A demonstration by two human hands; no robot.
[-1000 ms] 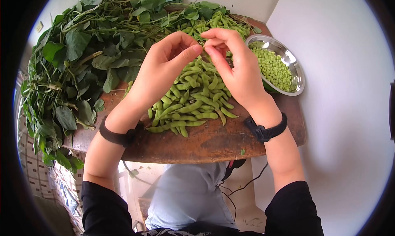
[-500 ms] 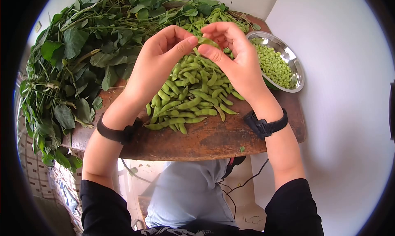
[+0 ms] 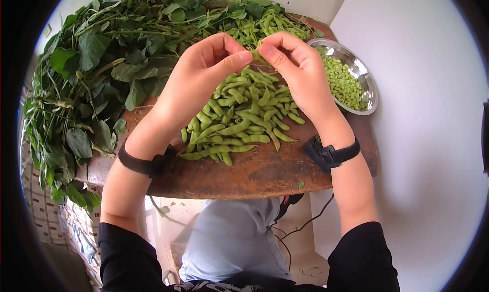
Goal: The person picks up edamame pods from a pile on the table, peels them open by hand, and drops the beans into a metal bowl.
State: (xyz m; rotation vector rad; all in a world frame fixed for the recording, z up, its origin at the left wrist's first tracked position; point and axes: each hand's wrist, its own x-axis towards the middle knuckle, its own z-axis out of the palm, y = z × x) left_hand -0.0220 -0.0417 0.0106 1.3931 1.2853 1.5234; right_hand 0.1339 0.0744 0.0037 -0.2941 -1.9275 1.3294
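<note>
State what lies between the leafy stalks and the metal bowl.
The head view shows green pods on the table, with the left hand and right hand above.

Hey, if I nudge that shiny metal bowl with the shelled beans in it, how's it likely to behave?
The metal bowl would probably keep its shape, since its smooth, shiny wall looks rigid. The shelled beans likely add some weight, so expect slight resistance. They lie loose in an open bowl, so a hard shove might spill some.

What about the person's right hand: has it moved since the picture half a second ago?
Yes: the right hand has shifted rightward in the view, toward the metal bowl, hiding more of its left side.
</note>
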